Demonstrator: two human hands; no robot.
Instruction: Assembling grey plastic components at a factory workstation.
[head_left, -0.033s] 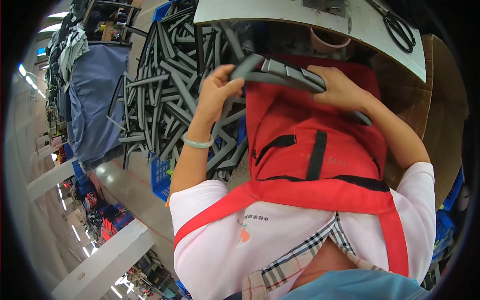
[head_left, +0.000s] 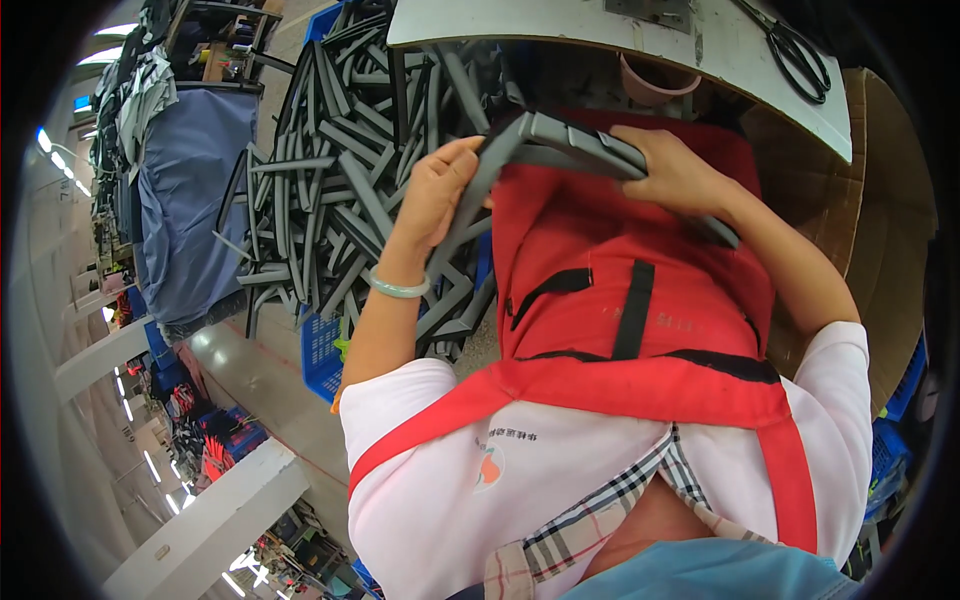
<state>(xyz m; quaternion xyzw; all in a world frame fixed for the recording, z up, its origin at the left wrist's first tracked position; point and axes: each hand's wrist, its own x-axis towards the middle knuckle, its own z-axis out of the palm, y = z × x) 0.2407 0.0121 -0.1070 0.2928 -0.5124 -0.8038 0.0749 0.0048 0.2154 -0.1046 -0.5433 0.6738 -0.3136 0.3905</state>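
I hold a bundle of grey angled strips (head_left: pixel 560 135) over my lap, above a red apron (head_left: pixel 630 270). My left hand (head_left: pixel 440 190) grips the bundle's left leg, which hangs down bent. On that wrist is a pale green bangle (head_left: pixel 398 288). My right hand (head_left: pixel 675 170) closes over the bundle's right end, and a strip tip sticks out past my wrist. Both hands are wrapped around the strips.
A big heap of the same grey strips (head_left: pixel 340 180) fills a blue crate (head_left: pixel 320 355) to my left. Ahead is a white tabletop (head_left: pixel 560 25) with black scissors (head_left: pixel 795 50), and a pink bowl (head_left: pixel 655 85) sits under its edge. A cardboard box (head_left: pixel 885 220) stands at right and a blue-covered cart (head_left: pixel 190 200) at far left.
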